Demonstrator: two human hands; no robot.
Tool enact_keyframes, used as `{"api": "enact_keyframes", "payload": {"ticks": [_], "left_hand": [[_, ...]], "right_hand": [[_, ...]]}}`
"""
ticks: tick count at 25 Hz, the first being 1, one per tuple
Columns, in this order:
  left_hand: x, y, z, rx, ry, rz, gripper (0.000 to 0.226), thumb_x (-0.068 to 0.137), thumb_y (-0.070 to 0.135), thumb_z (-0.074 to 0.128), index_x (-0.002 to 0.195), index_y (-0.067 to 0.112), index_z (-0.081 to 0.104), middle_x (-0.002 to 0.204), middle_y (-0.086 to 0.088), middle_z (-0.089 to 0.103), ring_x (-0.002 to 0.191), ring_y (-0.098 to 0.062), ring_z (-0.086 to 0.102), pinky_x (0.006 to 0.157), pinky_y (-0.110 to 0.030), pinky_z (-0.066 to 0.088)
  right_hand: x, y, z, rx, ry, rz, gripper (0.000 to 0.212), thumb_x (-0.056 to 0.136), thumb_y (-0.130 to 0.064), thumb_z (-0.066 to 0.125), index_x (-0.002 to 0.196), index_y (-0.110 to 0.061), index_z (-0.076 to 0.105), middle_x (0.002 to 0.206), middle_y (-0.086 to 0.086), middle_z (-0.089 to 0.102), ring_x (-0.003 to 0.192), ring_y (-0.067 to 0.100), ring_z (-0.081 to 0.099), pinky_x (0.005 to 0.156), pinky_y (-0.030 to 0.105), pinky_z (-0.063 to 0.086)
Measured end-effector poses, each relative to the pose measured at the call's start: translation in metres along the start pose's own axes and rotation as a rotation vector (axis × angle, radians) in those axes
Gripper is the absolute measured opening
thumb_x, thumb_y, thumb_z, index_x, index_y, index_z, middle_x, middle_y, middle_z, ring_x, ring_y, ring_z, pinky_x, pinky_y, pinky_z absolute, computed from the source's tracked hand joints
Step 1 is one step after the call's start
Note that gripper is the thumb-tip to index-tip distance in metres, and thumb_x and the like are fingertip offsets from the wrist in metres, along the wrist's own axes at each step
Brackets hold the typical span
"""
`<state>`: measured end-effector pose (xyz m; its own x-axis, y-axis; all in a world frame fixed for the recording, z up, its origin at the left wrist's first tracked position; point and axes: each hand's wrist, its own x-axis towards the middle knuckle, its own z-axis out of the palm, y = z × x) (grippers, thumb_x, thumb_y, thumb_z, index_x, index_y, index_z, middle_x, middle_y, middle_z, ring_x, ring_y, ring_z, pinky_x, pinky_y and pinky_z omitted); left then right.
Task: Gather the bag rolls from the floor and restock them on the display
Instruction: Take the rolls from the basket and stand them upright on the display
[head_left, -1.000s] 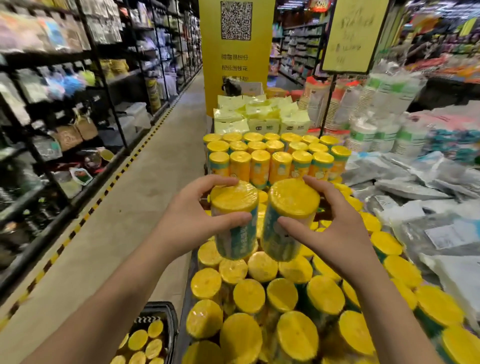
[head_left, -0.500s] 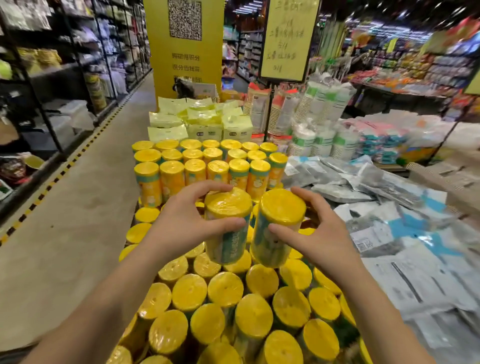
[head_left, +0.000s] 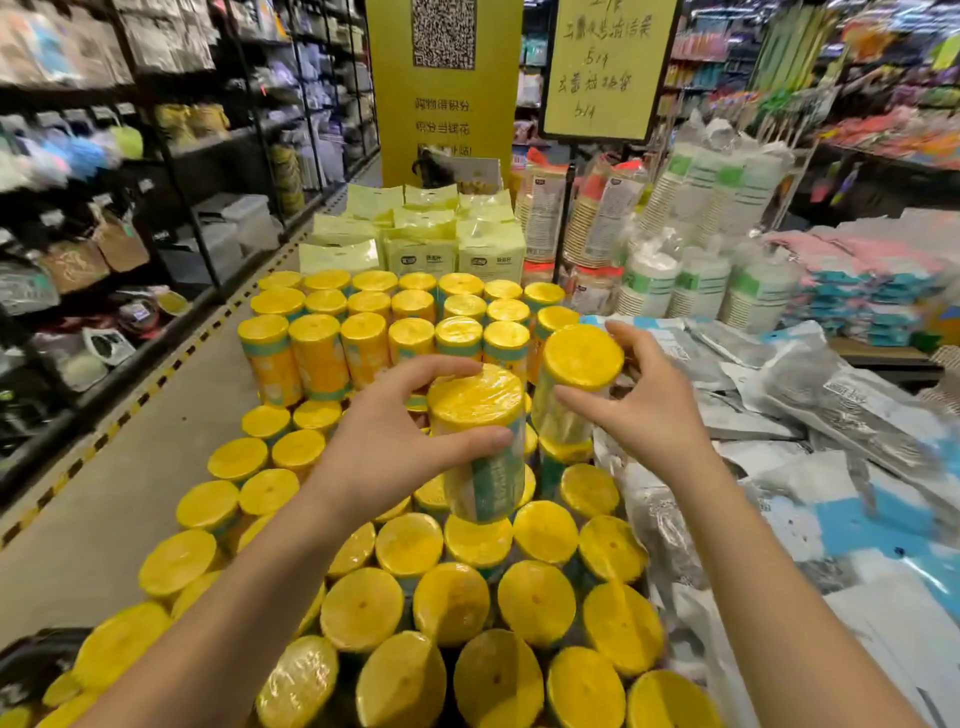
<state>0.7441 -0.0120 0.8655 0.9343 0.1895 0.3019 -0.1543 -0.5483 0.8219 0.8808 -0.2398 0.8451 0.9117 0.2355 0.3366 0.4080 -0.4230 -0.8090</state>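
Yellow-topped bag rolls (head_left: 410, 545) stand packed upright on the display, with a taller second layer (head_left: 366, 340) at the back. My left hand (head_left: 387, 447) grips one roll (head_left: 480, 415) by its side, held just above the lower layer. My right hand (head_left: 647, 402) holds a second roll (head_left: 582, 361) farther back. Its fingers curl over the top rim and its thumb lies on the side. That roll stands upright next to the right end of the taller layer.
A dark basket (head_left: 31, 662) with more rolls sits on the floor at the bottom left. Grey and blue plastic packs (head_left: 810, 415) lie right of the rolls. Pale green packs (head_left: 415, 234) and cup stacks (head_left: 696, 280) stand behind. An aisle (head_left: 130, 493) with shelving runs along the left.
Both hands moved forward and apart with their rolls. The right roll went back and to the right, up against the taller layer. The left roll stays held above the lower layer.
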Motion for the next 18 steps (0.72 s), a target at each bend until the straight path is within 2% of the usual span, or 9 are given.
{"api": "enact_keyframes", "payload": {"ticks": [5,8,12,15,18], "left_hand": [[0.005,0.006,0.013,0.019,0.035,-0.024,0.067,0.056,0.07,0.081,0.118,0.055,0.061,0.123,0.027,0.059,0.118,0.004,0.053,0.095,-0.035,0.055],[0.006,0.006,0.015,-0.001,0.025,-0.047,0.066,0.058,0.063,0.084,0.119,0.054,0.061,0.126,0.027,0.059,0.118,0.006,0.053,0.095,-0.032,0.055],[0.011,0.002,0.019,-0.031,0.028,-0.07,0.066,0.057,0.059,0.088,0.118,0.054,0.062,0.128,0.025,0.059,0.118,0.003,0.057,0.093,-0.036,0.057],[0.017,-0.002,0.023,-0.019,0.029,-0.066,0.065,0.058,0.059,0.087,0.118,0.053,0.062,0.127,0.025,0.059,0.117,0.004,0.056,0.09,-0.032,0.057],[0.021,-0.006,0.028,-0.035,0.024,-0.066,0.064,0.059,0.056,0.088,0.118,0.051,0.063,0.126,0.027,0.059,0.115,0.008,0.055,0.088,-0.021,0.054]], "right_hand": [[0.067,0.051,0.022,-0.019,0.009,0.05,0.083,0.069,-0.038,0.089,0.138,-0.033,0.044,0.128,-0.009,0.056,0.117,0.016,0.056,0.098,0.043,0.051],[0.09,0.072,0.034,-0.046,-0.01,0.075,0.087,0.068,-0.038,0.09,0.14,-0.029,0.043,0.133,-0.005,0.055,0.12,0.018,0.055,0.097,0.041,0.05],[0.103,0.089,0.047,-0.014,-0.07,0.086,0.086,0.071,-0.039,0.09,0.141,-0.026,0.04,0.131,-0.008,0.053,0.114,0.015,0.055,0.089,0.034,0.047],[0.107,0.102,0.057,-0.006,-0.098,0.09,0.085,0.07,-0.042,0.09,0.139,-0.028,0.041,0.132,-0.007,0.055,0.12,0.019,0.057,0.098,0.042,0.05],[0.113,0.112,0.06,0.004,-0.084,0.118,0.088,0.071,-0.051,0.086,0.143,-0.031,0.04,0.143,-0.002,0.05,0.13,0.021,0.05,0.106,0.048,0.047]]}}
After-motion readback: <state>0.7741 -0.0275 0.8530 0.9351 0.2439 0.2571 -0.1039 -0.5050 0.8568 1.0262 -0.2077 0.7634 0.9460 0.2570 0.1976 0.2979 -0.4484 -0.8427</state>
